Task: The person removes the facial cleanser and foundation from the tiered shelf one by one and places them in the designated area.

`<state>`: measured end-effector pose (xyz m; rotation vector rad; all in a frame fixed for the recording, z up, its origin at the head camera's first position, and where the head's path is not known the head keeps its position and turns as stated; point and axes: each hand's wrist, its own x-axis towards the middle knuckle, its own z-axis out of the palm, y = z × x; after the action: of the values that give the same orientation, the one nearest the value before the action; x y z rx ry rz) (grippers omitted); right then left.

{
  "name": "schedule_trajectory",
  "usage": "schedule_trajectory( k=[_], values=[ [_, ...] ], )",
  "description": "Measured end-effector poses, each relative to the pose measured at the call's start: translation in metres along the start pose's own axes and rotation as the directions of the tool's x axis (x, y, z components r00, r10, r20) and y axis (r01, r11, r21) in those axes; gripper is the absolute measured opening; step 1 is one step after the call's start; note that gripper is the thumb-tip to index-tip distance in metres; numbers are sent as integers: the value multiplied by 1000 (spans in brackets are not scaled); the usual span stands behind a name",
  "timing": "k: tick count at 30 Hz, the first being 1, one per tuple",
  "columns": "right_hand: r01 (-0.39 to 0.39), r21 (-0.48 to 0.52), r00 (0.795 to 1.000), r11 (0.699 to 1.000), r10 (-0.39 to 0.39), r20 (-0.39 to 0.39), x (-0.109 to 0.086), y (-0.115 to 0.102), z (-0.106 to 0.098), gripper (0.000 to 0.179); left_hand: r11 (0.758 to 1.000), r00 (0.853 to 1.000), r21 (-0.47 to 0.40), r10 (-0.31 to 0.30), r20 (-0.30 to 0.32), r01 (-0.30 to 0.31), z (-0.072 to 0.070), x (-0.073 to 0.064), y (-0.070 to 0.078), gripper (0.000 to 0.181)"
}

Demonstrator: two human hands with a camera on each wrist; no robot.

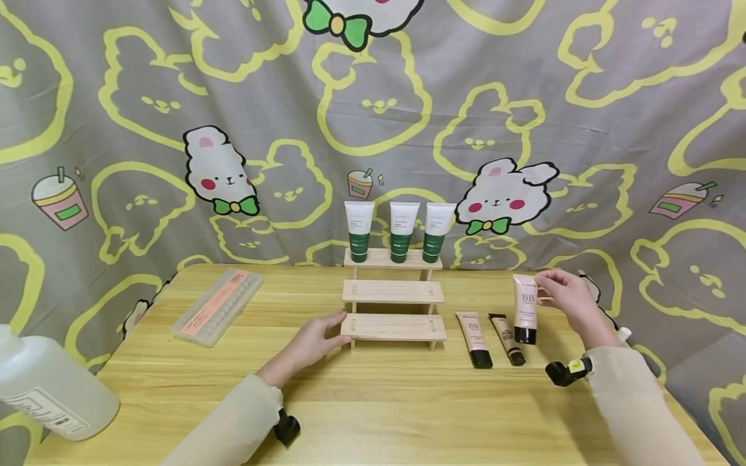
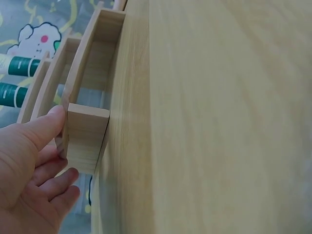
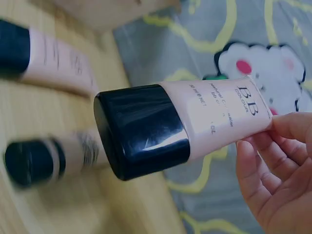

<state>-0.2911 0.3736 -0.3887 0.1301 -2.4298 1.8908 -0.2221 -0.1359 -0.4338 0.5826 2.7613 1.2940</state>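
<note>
My left hand (image 1: 310, 339) pinches the left end of the lowest step of a three-tier wooden display stand (image 1: 393, 327). In the left wrist view, the thumb and forefinger (image 2: 46, 161) meet at that step's edge. Three white-and-green tubes (image 1: 403, 223) stand on the top tier, caps down. By its flat sealed end, my right hand (image 1: 568, 294) holds a pink BB cream tube (image 1: 526, 304), black cap downward. Below it in the right wrist view lie a second BB cream tube (image 3: 61, 63) and a slimmer beige tube (image 3: 80, 151) with a black cap.
A clear flat case (image 1: 218, 305) with a pink label lies at the back left of the wooden table (image 1: 373, 401). At the left edge is a large translucent jug (image 1: 55, 382). A patterned grey curtain (image 1: 280, 97) hangs behind the table.
</note>
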Motion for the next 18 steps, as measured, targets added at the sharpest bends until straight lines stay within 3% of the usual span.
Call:
schedule_trajectory(
  k=[3, 8, 12, 18],
  values=[
    [-53, -45, 999, 998, 53, 3, 4, 16, -12, 24, 1000, 1000, 2, -4, 0, 4, 0, 0, -1, 60],
    [-149, -234, 988, 961, 157, 14, -11, 0, -4, 41, 1000, 1000, 2, -6, 4, 6, 1, 1, -1, 60],
    [-201, -289, 972, 936, 228, 63, -17, -5, -1, 37, 1000, 1000, 5, -5, 3, 5, 0, 1, -2, 60],
    [-241, -310, 953, 920, 285, 104, -16, 6, 0, 28, 1000, 1000, 1, -7, 5, 7, 0, 1, -2, 60]
  ],
)
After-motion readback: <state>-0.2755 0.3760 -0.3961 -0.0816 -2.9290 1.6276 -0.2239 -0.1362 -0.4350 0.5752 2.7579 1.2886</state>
